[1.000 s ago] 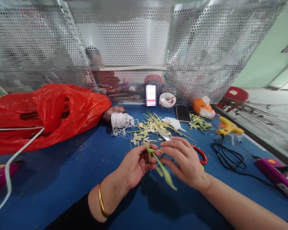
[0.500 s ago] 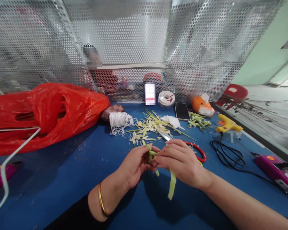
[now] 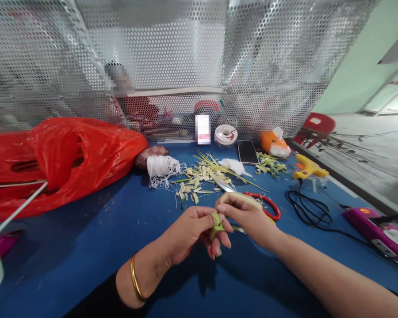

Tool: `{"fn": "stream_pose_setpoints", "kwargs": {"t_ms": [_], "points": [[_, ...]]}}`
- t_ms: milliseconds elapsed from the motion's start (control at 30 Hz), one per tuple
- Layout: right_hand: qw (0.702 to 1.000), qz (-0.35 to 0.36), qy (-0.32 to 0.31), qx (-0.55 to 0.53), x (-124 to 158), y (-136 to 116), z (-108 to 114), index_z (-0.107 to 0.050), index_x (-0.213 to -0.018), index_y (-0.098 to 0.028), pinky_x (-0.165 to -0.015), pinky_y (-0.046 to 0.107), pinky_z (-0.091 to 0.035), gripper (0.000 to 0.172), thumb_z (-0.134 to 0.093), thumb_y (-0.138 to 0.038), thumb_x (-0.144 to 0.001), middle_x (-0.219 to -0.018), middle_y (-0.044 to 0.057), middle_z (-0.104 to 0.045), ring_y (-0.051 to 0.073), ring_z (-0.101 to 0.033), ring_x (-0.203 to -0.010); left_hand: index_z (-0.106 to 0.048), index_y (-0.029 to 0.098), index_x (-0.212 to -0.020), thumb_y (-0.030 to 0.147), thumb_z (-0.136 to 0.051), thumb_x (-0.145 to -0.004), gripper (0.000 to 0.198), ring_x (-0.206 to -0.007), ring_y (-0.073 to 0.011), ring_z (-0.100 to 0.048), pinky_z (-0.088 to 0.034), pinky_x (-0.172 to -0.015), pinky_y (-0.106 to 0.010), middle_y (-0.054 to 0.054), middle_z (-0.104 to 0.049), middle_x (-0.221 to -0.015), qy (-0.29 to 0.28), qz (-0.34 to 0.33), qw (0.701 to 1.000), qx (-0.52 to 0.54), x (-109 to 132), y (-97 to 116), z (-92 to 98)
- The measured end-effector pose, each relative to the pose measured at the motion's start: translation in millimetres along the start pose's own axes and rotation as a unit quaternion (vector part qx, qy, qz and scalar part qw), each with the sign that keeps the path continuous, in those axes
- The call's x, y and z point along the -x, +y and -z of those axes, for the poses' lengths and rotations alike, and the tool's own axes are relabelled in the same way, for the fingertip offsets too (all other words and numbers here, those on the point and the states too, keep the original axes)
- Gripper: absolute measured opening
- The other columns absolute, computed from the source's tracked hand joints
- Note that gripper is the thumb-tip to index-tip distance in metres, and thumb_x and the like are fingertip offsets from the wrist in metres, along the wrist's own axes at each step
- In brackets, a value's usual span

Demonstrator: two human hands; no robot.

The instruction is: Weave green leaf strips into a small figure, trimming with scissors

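My left hand (image 3: 189,232) pinches a folded, knotted green leaf strip (image 3: 216,229) between thumb and fingers, low over the blue table. My right hand (image 3: 254,221) is closed at the fingertips beside it, touching the left fingers. Between its thumb and fingers it grips a long pale end of leaf strip (image 3: 247,201) that lies back over the hand; whether this end joins the knotted piece is hidden. Just behind the right hand lie scissors with red handles (image 3: 273,208), their blade pointing to the cut leaf scraps (image 3: 202,174).
A red plastic bag (image 3: 96,150) fills the left side, near a white string spool (image 3: 162,165). Behind stand a ribbon roll (image 3: 226,134), a dark phone (image 3: 247,152) and a tissue pack (image 3: 275,143). At right are a yellow glue gun (image 3: 308,167), its cord and a purple power strip (image 3: 374,229).
My right hand has turned over, carrying the strip end from hanging below the hand to lying above it. My left fingers have spread somewhat under the knotted strip. The view has shifted slightly.
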State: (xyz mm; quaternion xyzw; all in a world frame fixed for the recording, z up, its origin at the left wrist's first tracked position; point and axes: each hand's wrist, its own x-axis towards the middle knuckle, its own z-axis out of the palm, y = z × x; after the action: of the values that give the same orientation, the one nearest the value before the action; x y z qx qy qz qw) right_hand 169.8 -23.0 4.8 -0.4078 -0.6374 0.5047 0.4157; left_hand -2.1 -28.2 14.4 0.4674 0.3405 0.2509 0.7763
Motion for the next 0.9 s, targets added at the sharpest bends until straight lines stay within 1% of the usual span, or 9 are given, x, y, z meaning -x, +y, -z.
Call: {"fn": "stream_pose_setpoints", "kwargs": {"t_ms": [100, 167, 233, 333, 433, 633, 700, 800, 900], "points": [[0.998, -0.031, -0.055, 0.006, -1.7, 4.8, 0.7, -0.052, -0.074, -0.018, -0.055, 0.023, -0.043, 0.031, -0.053, -0.044, -0.091, -0.062, -0.004, -0.051, 0.010, -0.050, -0.057, -0.066, 0.012, -0.074, 0.036, -0.059, -0.083, 0.027, -0.042, -0.0076, -0.054, -0.042, -0.041, -0.016, -0.004, -0.065, -0.060, 0.035, -0.001, 0.999, -0.019, -0.1, 1.5, 0.9], [0.995, -0.034, -0.088, 0.018, -3.2, 5.2, 4.0, -0.054, -0.084, -0.018, -0.055, 0.023, -0.046, 0.027, -0.047, -0.041, -0.094, -0.066, -0.003, -0.054, 0.011, -0.053, -0.058, -0.066, 0.012, -0.074, 0.036, -0.058, -0.083, 0.027, -0.041, -0.0064, -0.052, -0.041, -0.041, -0.015, -0.003, -0.064, -0.059, 0.063, -0.009, 0.998, -0.012, -0.3, 2.3, 1.8], [0.995, -0.011, -0.081, 0.059, -4.6, 2.7, 9.0, -0.058, -0.090, -0.018, -0.060, 0.025, -0.047, 0.019, -0.049, -0.034, -0.093, -0.072, -0.001, -0.058, 0.012, -0.055, -0.063, -0.066, 0.013, -0.077, 0.035, -0.057, -0.084, 0.025, -0.041, -0.0055, -0.049, -0.039, -0.041, -0.015, -0.001, -0.062, -0.059, 0.089, -0.021, 0.996, 0.002, -0.7, 2.6, 2.9], [0.989, 0.027, -0.052, 0.138, -6.1, -3.8, 16.1, -0.062, -0.092, -0.018, -0.064, 0.025, -0.046, 0.009, -0.055, -0.022, -0.087, -0.074, -0.001, -0.062, 0.012, -0.055, -0.068, -0.066, 0.013, -0.081, 0.031, -0.056, -0.084, 0.020, -0.040, -0.0049, -0.047, -0.037, -0.041, -0.015, 0.000, -0.061, -0.057, 0.106, -0.024, 0.994, 0.012, -1.2, 2.3, 4.0], [0.982, 0.025, -0.087, 0.165, -6.0, -8.9, 18.9, -0.063, -0.089, -0.018, -0.066, 0.026, -0.046, 0.009, -0.055, -0.020, -0.086, -0.080, 0.001, -0.066, 0.013, -0.058, -0.073, -0.064, 0.014, -0.083, 0.030, -0.056, -0.084, 0.018, -0.040, -0.0057, -0.048, -0.037, -0.041, -0.015, 0.000, -0.061, -0.056, 0.103, -0.023, 0.994, 0.005, -0.6, 2.4, 3.6], [0.988, -0.024, -0.131, 0.078, -4.6, -5.3, 16.8, -0.059, -0.096, -0.016, -0.067, 0.026, -0.047, 0.013, -0.057, -0.022, -0.085, -0.086, 0.003, -0.067, 0.014, -0.061, -0.077, -0.062, 0.015, -0.082, 0.028, -0.056, -0.082, 0.015, -0.041, -0.0063, -0.047, -0.037, -0.042, -0.015, 0.001, -0.059, -0.053, 0.109, -0.032, 0.994, -0.010, 0.2, 5.1, 3.0], [0.992, -0.050, -0.112, 0.029, -5.2, -3.2, 17.1, -0.057, -0.098, -0.016, -0.065, 0.025, -0.047, 0.018, -0.060, -0.023, -0.082, -0.084, 0.003, -0.067, 0.013, -0.061, -0.074, -0.061, 0.016, -0.081, 0.028, -0.055, -0.082, 0.013, -0.041, -0.0063, -0.047, -0.037, -0.042, -0.016, 0.001, -0.060, -0.053, 0.110, -0.037, 0.993, -0.018, 0.0, 6.5, 3.5], [0.992, -0.080, -0.093, -0.027, -5.8, -3.9, 18.2, -0.058, -0.094, -0.016, -0.062, 0.023, -0.046, 0.020, -0.066, -0.026, -0.079, -0.081, 0.002, -0.067, 0.012, -0.061, -0.070, -0.058, 0.016, -0.080, 0.028, -0.054, -0.082, 0.012, -0.040, -0.0066, -0.047, -0.037, -0.042, -0.017, 0.000, -0.061, -0.053, 0.117, -0.049, 0.991, -0.045, 0.1, 8.7, 3.6], [0.982, -0.110, -0.144, -0.061, -5.2, -8.2, 18.1, -0.062, -0.092, -0.016, -0.060, 0.022, -0.046, 0.019, -0.067, -0.029, -0.079, -0.079, 0.001, -0.068, 0.011, -0.059, -0.066, -0.057, 0.017, -0.079, 0.028, -0.055, -0.081, 0.011, -0.039, -0.0070, -0.047, -0.037, -0.042, -0.018, 0.001, -0.061, -0.052, 0.119, -0.066, 0.988, -0.077, 1.1, 10.5, 2.5]]}}
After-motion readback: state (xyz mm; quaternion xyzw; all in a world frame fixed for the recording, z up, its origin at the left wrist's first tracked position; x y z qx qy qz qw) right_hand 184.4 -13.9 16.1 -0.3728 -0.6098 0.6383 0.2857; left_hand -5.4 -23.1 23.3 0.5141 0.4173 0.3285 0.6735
